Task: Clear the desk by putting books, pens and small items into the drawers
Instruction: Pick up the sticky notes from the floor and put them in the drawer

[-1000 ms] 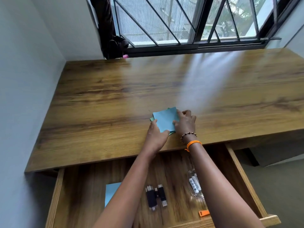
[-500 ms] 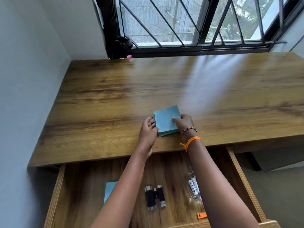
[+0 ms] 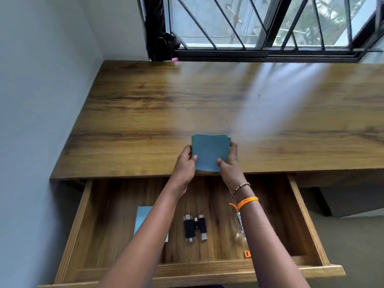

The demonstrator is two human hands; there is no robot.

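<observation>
A small stack of blue and green paper squares (image 3: 209,151) is held near the front edge of the wooden desk (image 3: 145,113). My left hand (image 3: 185,165) grips its left side with the thumb on top. My right hand (image 3: 229,163) grips its right side the same way. Below my arms the drawer (image 3: 301,221) stands pulled out. Inside it lie a light blue paper pad (image 3: 143,219), two black USB sticks (image 3: 195,227), a clear plastic packet (image 3: 240,223) and a small orange piece (image 3: 247,254).
A grey wall runs along the desk's left side. A barred window (image 3: 259,28) spans the back, with a dark cloth (image 3: 162,38) hanging at its left corner. Grey floor shows to the right of the drawer.
Both hands have closed on the paper stack from its sides and drawn it toward the desk's front edge, squared up between them. The camera has tilted down, showing more of the drawer.
</observation>
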